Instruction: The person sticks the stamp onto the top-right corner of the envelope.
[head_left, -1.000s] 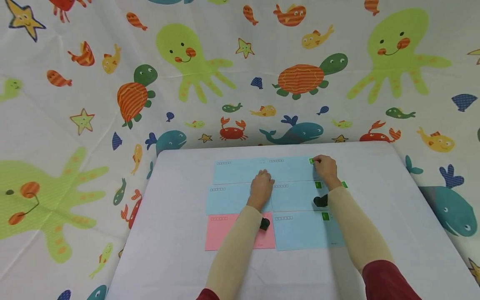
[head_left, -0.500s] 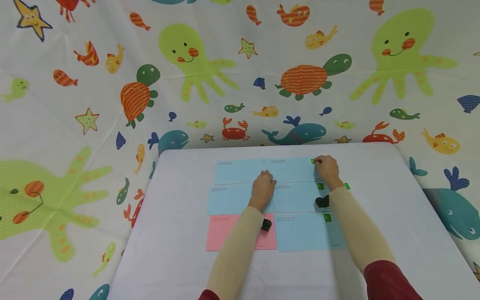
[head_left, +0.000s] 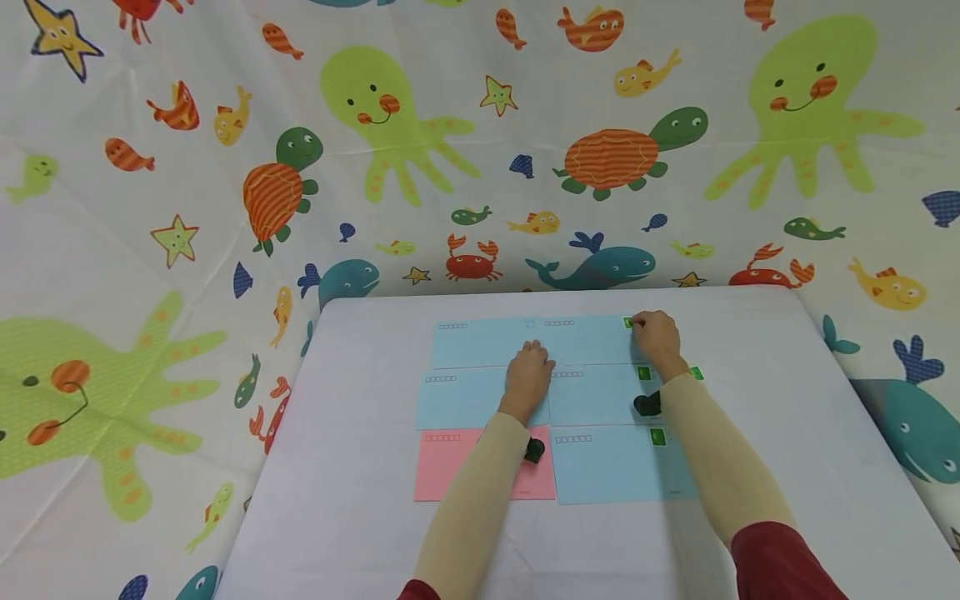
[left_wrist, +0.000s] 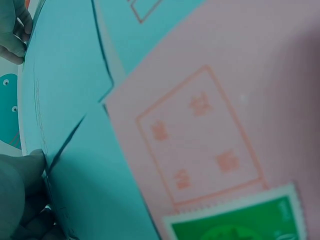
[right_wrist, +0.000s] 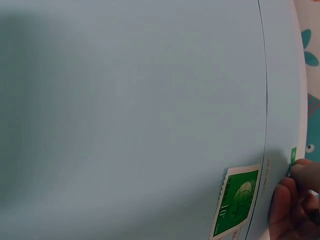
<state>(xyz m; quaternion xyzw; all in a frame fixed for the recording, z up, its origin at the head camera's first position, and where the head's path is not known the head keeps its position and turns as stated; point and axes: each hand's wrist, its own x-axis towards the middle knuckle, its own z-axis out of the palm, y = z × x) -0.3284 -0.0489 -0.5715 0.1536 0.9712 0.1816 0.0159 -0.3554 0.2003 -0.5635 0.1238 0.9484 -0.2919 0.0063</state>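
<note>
My right hand is at the upper right corner of the top right blue envelope, its thumb and forefinger pinching the edge of a small green postage stamp. The right wrist view shows the fingertips beside that stamp, the other fingers curled under. Spread lightly, my left hand rests on the blue envelopes around the seam between the columns; its thumb touches the paper in the left wrist view. Part of the stamped corner is covered by the right hand.
Below lie more blue envelopes and a pink envelope, in two columns on a white table. Green stamps mark the right-hand ones. Another stamp shows past the right forearm. A sea-animal cloth hangs behind.
Both hands keep their places on the envelopes, the right one still at the stamp. Only the head view has shifted slightly.
</note>
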